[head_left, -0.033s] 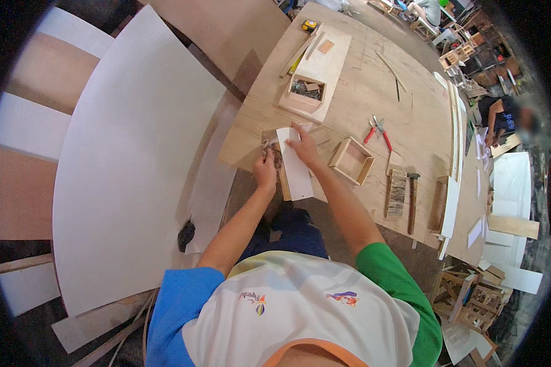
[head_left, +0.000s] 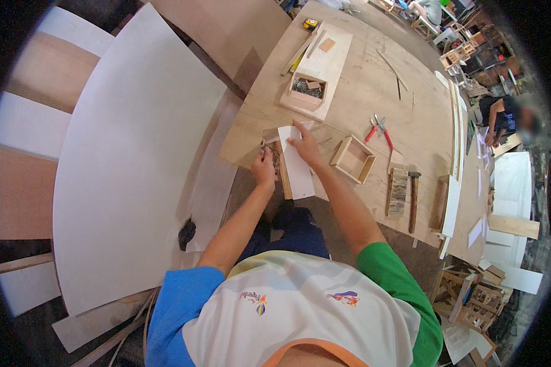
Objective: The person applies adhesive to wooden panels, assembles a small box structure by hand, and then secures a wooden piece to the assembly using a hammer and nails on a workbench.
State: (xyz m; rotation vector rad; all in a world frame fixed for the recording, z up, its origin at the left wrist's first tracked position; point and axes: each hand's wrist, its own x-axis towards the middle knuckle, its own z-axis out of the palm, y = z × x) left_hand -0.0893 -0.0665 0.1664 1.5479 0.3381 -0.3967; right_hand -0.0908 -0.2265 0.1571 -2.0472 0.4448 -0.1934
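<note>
Head view — right hand [head_left: 306, 147] holding white board [head_left: 297, 171], left hand [head_left: 264, 169] beside.

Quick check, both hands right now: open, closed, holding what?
Left hand: fingers curled beside the white board; whether it grips anything cannot be told.
Right hand: closed on the white board.

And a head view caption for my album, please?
At the workbench: right hand holding a white panel, left hand close beside.
</note>
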